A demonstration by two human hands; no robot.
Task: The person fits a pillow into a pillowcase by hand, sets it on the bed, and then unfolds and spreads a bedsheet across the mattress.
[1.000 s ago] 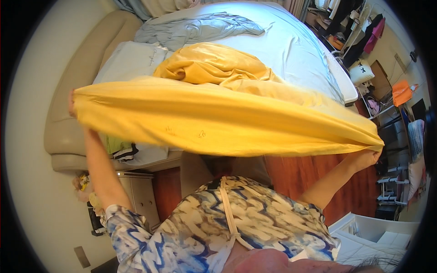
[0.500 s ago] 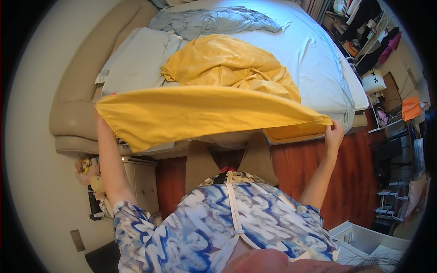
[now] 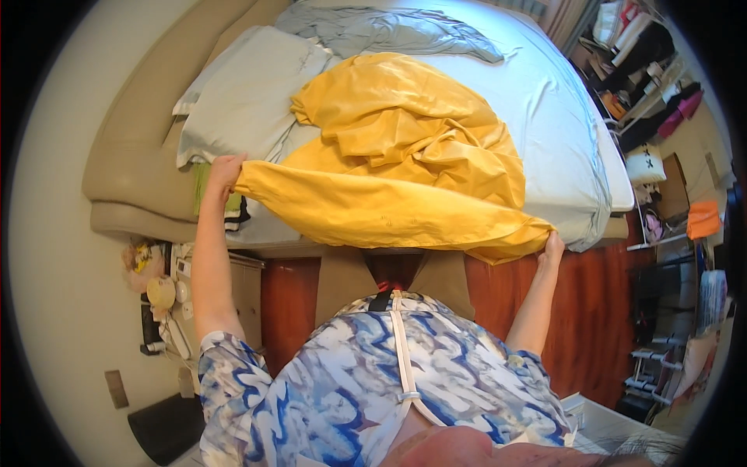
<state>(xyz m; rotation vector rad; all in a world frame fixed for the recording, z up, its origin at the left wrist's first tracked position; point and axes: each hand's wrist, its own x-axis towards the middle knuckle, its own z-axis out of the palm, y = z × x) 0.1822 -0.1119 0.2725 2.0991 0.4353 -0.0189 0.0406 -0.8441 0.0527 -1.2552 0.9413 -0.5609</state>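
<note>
A large yellow bed sheet [image 3: 405,128] lies in a crumpled heap on the near middle of the bed. Its near edge is stretched in a band between my two hands, sagging in the middle over the bedside. My left hand [image 3: 226,173] is closed on the left corner, beside the pillow. The right corner is gripped in my right hand [image 3: 553,247], lower and just off the bed's near edge. Whether the cloth is a single layer or a cover cannot be made out.
The bed [image 3: 556,117] has a pale blue fitted sheet, a grey-blue crumpled cover [image 3: 389,31] at the far side and pale pillows [image 3: 261,86] on the left by the beige headboard [image 3: 128,148]. A bedside cabinet [image 3: 241,296] stands near left; a cluttered rack [image 3: 642,86] is at right.
My left hand has moved right and turned its back up, and my right hand has come slightly nearer and inward. The held band now hangs slacker, with more of the heap showing behind it.
</note>
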